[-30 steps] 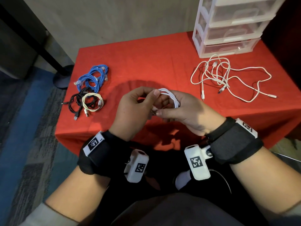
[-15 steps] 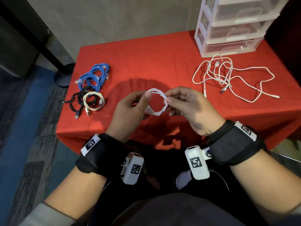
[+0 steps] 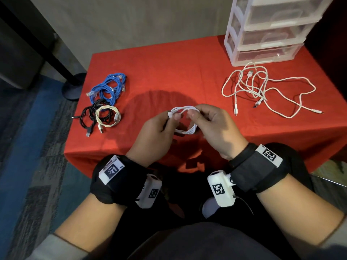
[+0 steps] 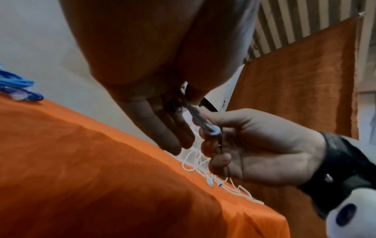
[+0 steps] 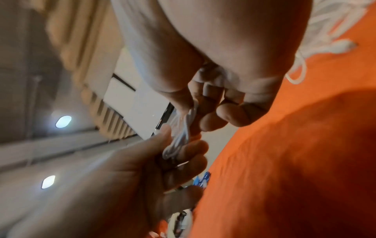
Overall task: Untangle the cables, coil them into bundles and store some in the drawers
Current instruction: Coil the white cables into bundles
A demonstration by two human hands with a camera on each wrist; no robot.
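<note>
You held a small white cable coil [image 3: 185, 119] between both hands, just above the front edge of the table [image 3: 169, 72]. Your left hand [image 3: 155, 136] pinched the top of the coil between thumb and forefinger, close to a white plug at the left end of the loop. Your right hand [image 3: 216, 128] pinched the same top strand from the other side, and its lower fingers curled around the bottom of the loop. In the left wrist view the coil [image 4: 200, 120] ran between the two hands, and the other fingers [image 4: 162, 128] of your left hand hung straight down, off the cable.

The table was covered with a red cloth. Near its left edge lay a blue cable bundle [image 3: 109, 88], and just in front of it a black cable bundle [image 3: 90, 117] and a cream cable bundle [image 3: 108, 117], these two touching each other. Near the right edge a loose white cable tangle [image 3: 262, 91] lay spread on the cloth. Behind the tangle, at the back right corner, stood a clear plastic drawer unit [image 3: 266, 34] with its drawers closed.
</note>
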